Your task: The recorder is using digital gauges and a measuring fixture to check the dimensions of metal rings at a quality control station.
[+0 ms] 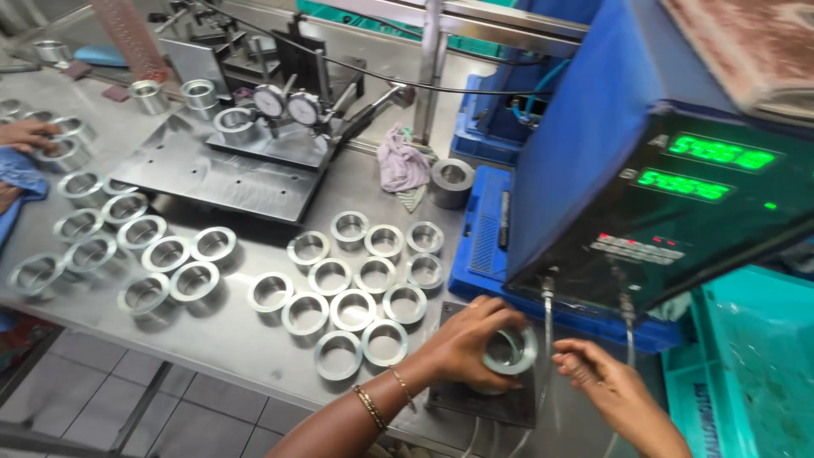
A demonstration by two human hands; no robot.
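Head view, looking down on a steel workbench (229, 339). The person's left hand (466, 343) is curled around a shiny short metal ring (511, 350), fingers wrapped over its top and near side, thin bangles on the wrist. The ring sits on a dark square metal plate (487, 403) at the near edge of the bench, just below a blue-cased gauge unit with green lit digits (670, 195). The right hand (598, 373) hovers just beside the ring, fingers loosely bent and half open, holding nothing; whether its fingertips touch the ring I cannot tell.

To the left of the held ring, a cluster of like metal rings (356, 288) lies flat on the bench in rough rows. A second group of rings (127, 246) lies further left. Behind them stands a grey flat fixture plate (212, 170) carrying two round dial gauges (287, 106) and one ring. A crumpled pale cloth (400, 165) lies near a darker thick ring (451, 181). At the far left edge, another person's hand (25, 134) rests among rings, blue sleeve below it. A teal plastic crate (755, 365) sits at the right.
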